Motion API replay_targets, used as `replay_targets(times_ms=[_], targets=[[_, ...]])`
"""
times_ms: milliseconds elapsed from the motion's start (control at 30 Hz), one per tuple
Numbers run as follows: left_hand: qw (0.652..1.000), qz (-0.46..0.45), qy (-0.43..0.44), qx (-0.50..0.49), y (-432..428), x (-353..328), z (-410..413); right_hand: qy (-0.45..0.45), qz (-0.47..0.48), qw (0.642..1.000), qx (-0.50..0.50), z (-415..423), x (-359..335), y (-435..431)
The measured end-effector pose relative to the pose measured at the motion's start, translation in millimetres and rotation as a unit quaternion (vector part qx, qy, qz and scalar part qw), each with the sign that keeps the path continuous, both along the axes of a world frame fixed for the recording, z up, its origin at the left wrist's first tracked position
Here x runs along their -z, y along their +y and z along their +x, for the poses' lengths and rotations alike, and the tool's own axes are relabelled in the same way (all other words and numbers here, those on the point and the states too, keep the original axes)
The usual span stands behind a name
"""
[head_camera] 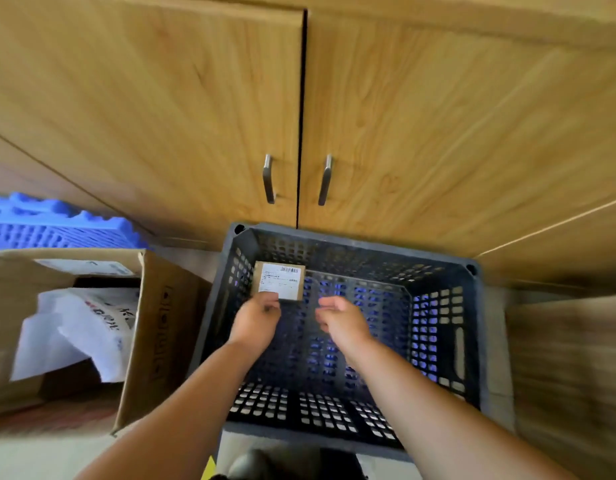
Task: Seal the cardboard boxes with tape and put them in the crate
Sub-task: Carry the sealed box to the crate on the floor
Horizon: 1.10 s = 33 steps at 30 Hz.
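Flanking the crate [475, 341] stand carton [161, 327] and cabinet [438, 133].

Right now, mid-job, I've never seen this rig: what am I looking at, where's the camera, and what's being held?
There is no machine, just a person's two bare hands. The single picture comes from a camera on their head, looking down. The left hand pinches a small labelled box over the far left of a dark crate. The right hand hangs beside it, holding nothing. Left of the crate stands an open carton with white paper inside, and a blue crate behind it. Ahead are wooden cabinet doors.
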<state>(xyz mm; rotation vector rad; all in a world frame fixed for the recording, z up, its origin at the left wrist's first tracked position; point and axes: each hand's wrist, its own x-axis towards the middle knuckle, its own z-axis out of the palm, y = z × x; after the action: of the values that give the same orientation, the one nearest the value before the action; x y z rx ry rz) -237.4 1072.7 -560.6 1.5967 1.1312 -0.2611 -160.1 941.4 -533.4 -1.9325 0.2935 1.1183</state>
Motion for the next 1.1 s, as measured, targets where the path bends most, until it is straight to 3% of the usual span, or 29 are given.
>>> replay_targets(times_ms=[300, 600, 800, 1100], targets=[[0.998, 0.009, -0.042, 0.039, -33, -245, -19, -0.085, -0.015, 0.994, -0.064, -13, -241, -64], [0.977, 0.061, -0.153, 0.132, -54, -478, -21, -0.196, 0.017, 0.98, -0.02, -26, -456, -89], [0.944, 0.094, -0.228, 0.221, -74, -567, -37, -0.246, 0.035, 0.968, 0.035, -56, -557, -114], [0.891, 0.008, -0.3, 0.342, -168, -621, -50, -0.29, 0.058, 0.932, 0.208, -130, -627, -203]])
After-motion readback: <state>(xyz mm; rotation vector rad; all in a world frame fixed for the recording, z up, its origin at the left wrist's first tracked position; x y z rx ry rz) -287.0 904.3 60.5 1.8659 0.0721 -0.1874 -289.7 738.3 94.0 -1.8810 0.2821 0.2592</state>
